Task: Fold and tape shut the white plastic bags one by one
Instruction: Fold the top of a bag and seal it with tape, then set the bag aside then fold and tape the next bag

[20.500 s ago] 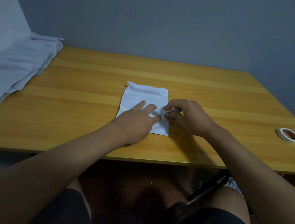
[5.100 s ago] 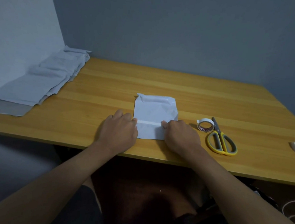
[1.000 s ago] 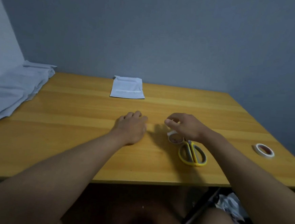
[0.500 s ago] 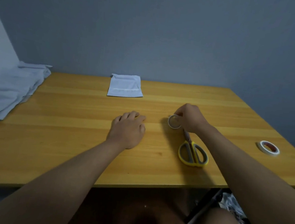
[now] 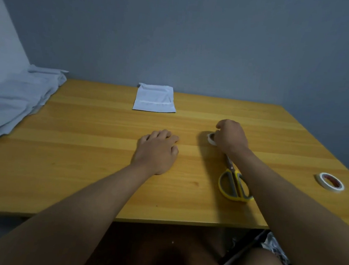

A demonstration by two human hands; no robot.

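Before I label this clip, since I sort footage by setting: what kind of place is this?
Probably a plain room at home or a small packing corner: a bare wooden desk against a grey painted wall, with yellow-handled scissors and a stack of white plastic bags.

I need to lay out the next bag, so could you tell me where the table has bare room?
Bare wood lies between the pile of bags, the left hand and the taped bag. It is crowded on the right: the right hand on a tape roll, scissors and a second roll.
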